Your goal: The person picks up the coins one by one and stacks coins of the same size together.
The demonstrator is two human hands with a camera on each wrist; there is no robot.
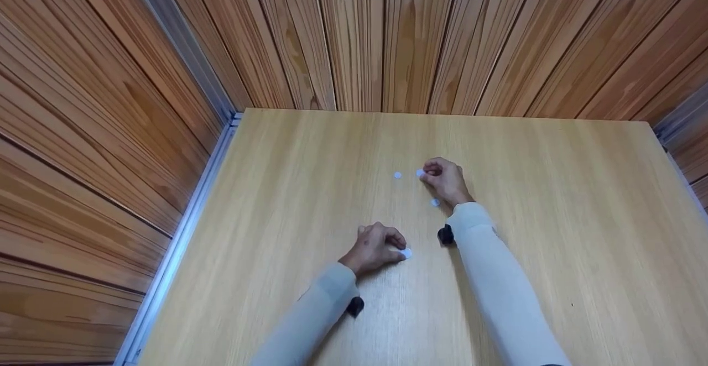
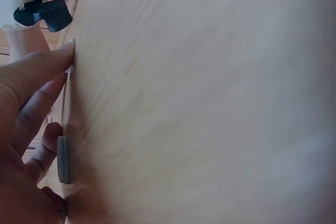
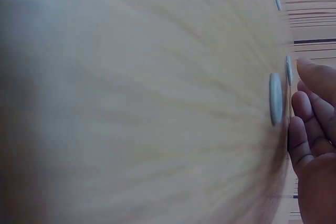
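Observation:
In the head view my left hand [image 1: 379, 247] pinches a small white disc [image 1: 406, 253] at the edge, low over the table. The left wrist view has that hand's thumb [image 2: 50, 64] on the thin edge of this disc, with a thicker grey-looking disc [image 2: 63, 159] beneath the other fingers. Farther off, my right hand [image 1: 445, 181] has loosely bent fingers right at another white disc [image 1: 420, 173]. From the right wrist, its thumb [image 3: 317, 77] shows slightly apart from that disc [image 3: 288, 70], which lies flat. A nearer disc [image 3: 275, 99] lies below the right palm.
One more white disc [image 1: 397, 176] lies left of the right hand, and another [image 1: 435, 202] by the right wrist. The wooden table [image 1: 298, 189] meets plank walls [image 1: 359, 40] at the back and left, with a metal rail [image 1: 182, 233] along its left edge.

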